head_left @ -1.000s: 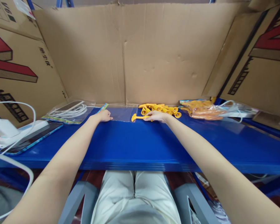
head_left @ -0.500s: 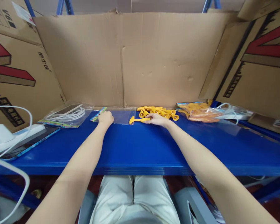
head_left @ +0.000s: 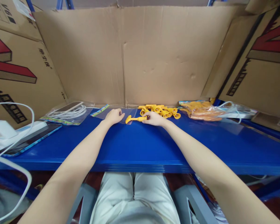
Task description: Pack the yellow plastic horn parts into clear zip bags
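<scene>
A clear plastic bag (head_left: 130, 112) with a colourful header strip (head_left: 100, 110) lies flat on the blue shelf. My left hand (head_left: 114, 117) rests over the middle of this bag, its fingers loosely bent and slightly apart, with nothing visible in them. In my right hand (head_left: 154, 119) is a yellow plastic toy hammer (head_left: 135, 119), gripped at its right end; its head points left, at the bag's front right corner. Just behind that hand lies a pile of similar yellow pieces (head_left: 157, 109), several with round cup-shaped ends facing me.
Bagged yellow-orange pieces (head_left: 200, 110) lie at right beside a white cable (head_left: 233, 109). At left are a bagged white cable (head_left: 73, 112), a phone (head_left: 35, 138) and a white power strip (head_left: 21, 133). Cardboard (head_left: 165, 56) walls the back; printed boxes (head_left: 14, 68) flank it.
My left hand has moved right, from the bag's header strip to its middle, and its fingers have loosened. The toy hammer in my right hand has shifted slightly left. The camera view has tilted a little.
</scene>
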Tool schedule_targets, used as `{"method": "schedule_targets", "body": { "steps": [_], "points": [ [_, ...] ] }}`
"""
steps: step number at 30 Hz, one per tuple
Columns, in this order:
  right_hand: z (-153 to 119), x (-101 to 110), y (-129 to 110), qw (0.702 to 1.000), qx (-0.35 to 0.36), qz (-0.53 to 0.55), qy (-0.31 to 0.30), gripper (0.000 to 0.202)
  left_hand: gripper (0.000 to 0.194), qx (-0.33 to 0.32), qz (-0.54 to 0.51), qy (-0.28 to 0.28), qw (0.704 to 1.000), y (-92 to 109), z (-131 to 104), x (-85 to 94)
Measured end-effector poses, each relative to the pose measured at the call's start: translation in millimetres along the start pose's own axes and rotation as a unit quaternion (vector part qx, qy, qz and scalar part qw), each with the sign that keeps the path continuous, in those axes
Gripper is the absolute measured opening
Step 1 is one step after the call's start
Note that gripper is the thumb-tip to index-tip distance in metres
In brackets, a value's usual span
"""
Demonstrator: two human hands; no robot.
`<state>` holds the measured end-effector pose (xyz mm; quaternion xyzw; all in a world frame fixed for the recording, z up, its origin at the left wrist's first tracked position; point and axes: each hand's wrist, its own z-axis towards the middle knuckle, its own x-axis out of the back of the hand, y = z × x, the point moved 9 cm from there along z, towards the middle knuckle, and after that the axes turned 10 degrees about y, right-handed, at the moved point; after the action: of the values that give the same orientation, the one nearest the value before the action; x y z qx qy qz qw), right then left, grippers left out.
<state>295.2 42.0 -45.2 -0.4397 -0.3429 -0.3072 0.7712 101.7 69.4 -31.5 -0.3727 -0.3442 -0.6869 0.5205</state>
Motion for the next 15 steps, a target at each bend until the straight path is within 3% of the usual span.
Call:
{"method": "schedule_targets", "body": {
  "steps": [4,10,15],
  "points": [
    [0,0,-4,1.000,0.014,0.014,-0.008,0.024,0.030,-0.025,-0.030,-0.032,0.999,18,-1,-9.1],
    [4,16,3,0.998,-0.006,0.003,0.057,0.023,0.030,-0.019,0.017,-0.052,0.998,21,-3,-9.6],
    [4,14,5,0.998,-0.009,-0.008,0.064,0.020,0.031,-0.036,0.034,-0.062,0.997,29,-8,-7.8]
  ]
}}
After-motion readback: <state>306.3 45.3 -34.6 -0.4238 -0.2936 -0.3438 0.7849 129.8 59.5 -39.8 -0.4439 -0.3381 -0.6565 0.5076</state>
